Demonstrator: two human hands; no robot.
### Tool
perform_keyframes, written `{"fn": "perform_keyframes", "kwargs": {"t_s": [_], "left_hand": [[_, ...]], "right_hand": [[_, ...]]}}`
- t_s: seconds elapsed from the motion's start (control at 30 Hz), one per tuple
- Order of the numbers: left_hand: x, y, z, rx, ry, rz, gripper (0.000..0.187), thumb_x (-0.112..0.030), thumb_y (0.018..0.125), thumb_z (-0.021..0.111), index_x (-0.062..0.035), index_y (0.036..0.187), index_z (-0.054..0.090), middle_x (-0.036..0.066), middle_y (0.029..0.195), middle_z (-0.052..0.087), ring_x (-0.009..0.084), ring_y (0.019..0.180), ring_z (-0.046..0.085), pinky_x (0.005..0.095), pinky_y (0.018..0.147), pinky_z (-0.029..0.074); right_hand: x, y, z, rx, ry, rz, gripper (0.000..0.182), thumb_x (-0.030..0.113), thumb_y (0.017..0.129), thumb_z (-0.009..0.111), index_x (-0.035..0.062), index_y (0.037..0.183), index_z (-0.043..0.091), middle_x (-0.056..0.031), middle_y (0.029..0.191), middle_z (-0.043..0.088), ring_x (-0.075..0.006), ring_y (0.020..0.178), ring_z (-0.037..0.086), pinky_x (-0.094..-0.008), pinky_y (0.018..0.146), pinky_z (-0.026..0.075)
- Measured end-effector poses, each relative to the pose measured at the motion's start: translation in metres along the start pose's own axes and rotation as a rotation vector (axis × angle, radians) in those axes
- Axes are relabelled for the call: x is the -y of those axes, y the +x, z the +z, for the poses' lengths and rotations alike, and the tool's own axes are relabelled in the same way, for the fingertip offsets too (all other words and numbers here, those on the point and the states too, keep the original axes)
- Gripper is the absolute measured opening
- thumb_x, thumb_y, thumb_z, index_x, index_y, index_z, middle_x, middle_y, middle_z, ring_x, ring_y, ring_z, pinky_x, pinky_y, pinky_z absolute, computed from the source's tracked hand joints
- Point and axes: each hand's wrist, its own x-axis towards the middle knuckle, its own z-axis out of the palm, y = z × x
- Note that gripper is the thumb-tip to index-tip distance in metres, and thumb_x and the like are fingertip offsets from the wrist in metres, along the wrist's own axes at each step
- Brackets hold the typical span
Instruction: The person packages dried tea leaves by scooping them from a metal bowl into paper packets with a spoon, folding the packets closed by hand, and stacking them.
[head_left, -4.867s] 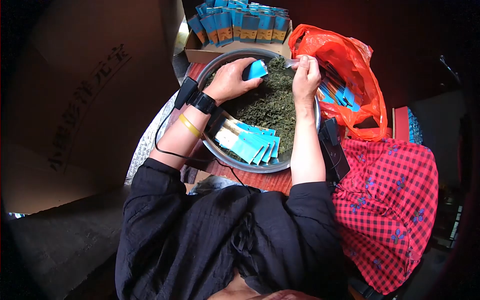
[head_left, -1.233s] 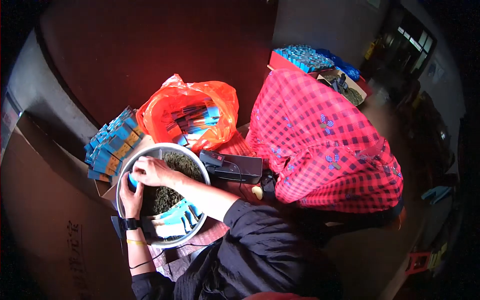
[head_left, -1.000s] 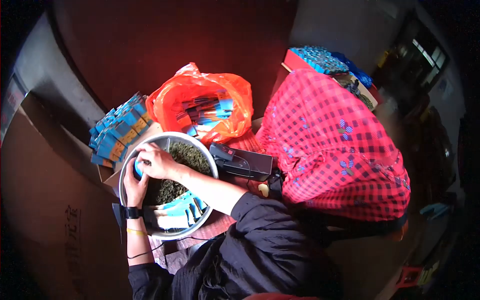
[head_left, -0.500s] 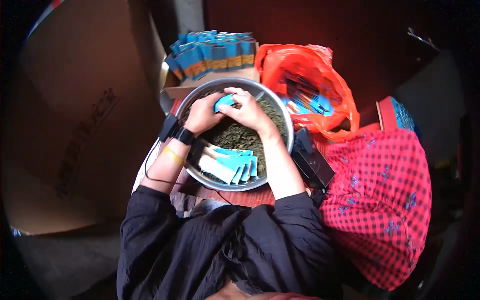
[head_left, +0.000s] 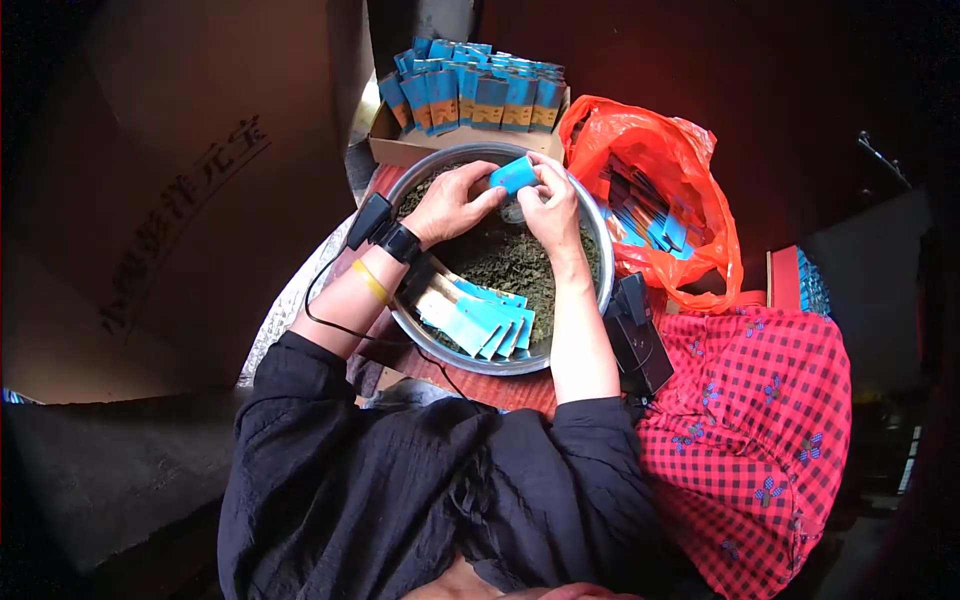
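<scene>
Over the far part of a round metal basin (head_left: 603,262), my left hand (head_left: 452,205) and my right hand (head_left: 552,208) hold a small blue packet (head_left: 514,176) between them. The left fingers pinch its left end, the right fingers its right end. Dark green dried leaves (head_left: 515,258) fill the basin below. Several flat blue and white packets (head_left: 478,322) lie fanned out on the leaves at the basin's near side, below my wrists.
A cardboard box (head_left: 402,150) of upright blue packets (head_left: 490,98) stands behind the basin. To the right, an open red plastic bag (head_left: 715,235) holds more packets. Red checked cloth (head_left: 745,420) lies at the right, beside a black device (head_left: 640,345). A large carton (head_left: 180,230) fills the left.
The view has shifted. Both hands have lifted the blue packet a little toward the basin's far rim, and more of its blue face shows between them.
</scene>
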Motion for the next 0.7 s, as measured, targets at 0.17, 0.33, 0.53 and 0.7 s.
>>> {"fn": "perform_keyframes", "kwargs": {"t_s": [0.17,0.33,0.53,0.7], "left_hand": [[0.008,0.002,0.003,-0.105,0.008,0.049,0.022,-0.015,0.091,0.061,-0.0005,0.108,0.063,0.012,0.086,0.067,0.0195,0.076,0.064,0.0329,0.069,0.051],[0.013,0.001,0.005,-0.085,0.074,0.085,0.015,-0.017,0.09,0.059,-0.0039,0.093,0.065,0.019,0.082,0.066,0.0367,0.078,0.066,0.0428,0.067,0.052],[0.011,0.002,0.006,-0.17,0.114,0.139,0.013,-0.016,0.09,0.058,-0.0043,0.094,0.061,0.02,0.083,0.065,0.0389,0.08,0.064,0.0437,0.068,0.052],[0.012,0.004,0.005,-0.273,0.019,0.096,0.019,-0.018,0.092,0.06,-0.0036,0.104,0.059,0.018,0.084,0.066,0.0359,0.079,0.066,0.0413,0.068,0.052]], "right_hand": [[0.005,-0.002,0.0,0.009,0.015,0.028,0.031,0.011,0.075,0.059,0.0002,0.104,0.066,-0.0156,0.115,0.064,-0.0274,0.105,0.062,-0.033,0.081,0.052],[-0.001,-0.001,-0.012,0.358,0.07,0.19,0.03,0.017,0.077,0.061,0.0002,0.101,0.067,-0.013,0.106,0.066,-0.0244,0.098,0.065,-0.0327,0.085,0.049],[0.017,-0.002,-0.014,0.369,0.256,0.273,0.022,0.012,0.083,0.067,-0.0001,0.101,0.066,-0.0018,0.094,0.065,-0.0082,0.087,0.057,-0.0273,0.08,0.047],[0.007,0.0,-0.006,0.16,0.178,0.129,0.028,0.013,0.085,0.07,0.0001,0.109,0.063,-0.0035,0.095,0.065,-0.0103,0.088,0.06,-0.0261,0.08,0.048]]}}
